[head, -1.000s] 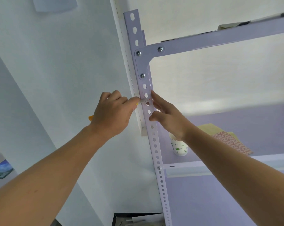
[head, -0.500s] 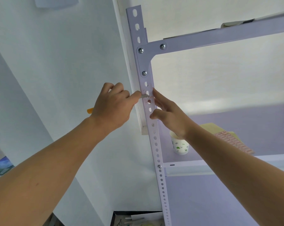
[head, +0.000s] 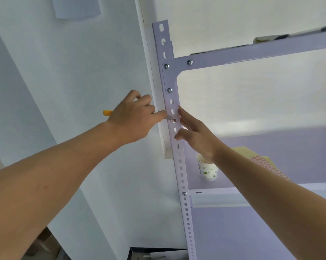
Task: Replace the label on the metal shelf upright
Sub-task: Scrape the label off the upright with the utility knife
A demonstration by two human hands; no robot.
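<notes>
Head view; entries run left to right.

1. Left hand (head: pixel 134 119): fingers curled tight round a tool (head: pixel 107 112). Its yellow handle end juts out left of the fist. A thin grey metal tip comes out at the thumb side and touches the front face of the upright.
2. White wall trim (head: pixel 163 128): a vertical strip just behind and left of the upright.
3. Metal shelf upright (head: pixel 184 184): a pale lilac perforated post. Its long axis is vertical, and in the frame its top leans slightly left. A row of slots and round holes runs down its face. Screws fix it to a cross beam (head: pixel 252 51).
4. Label (head: pixel 174 115): a faint remnant with orange-red marks on the upright's front face, between the two hands, at the tool tip. No writing can be read.
5. Right hand (head: pixel 194 132): fingers straight along the upright's right edge, thumb pressed on the front face lower down. It grips nothing.
6. Paper cup (head: pixel 208 169): white with a green leaf print and no legible text. It stands upright on the shelf (head: pixel 233 192), partly behind the right wrist.
7. Label sheet (head: pixel 270 166): yellow backing with rows of red-bordered labels, lying flat on the shelf. The print is too small to read.
</notes>
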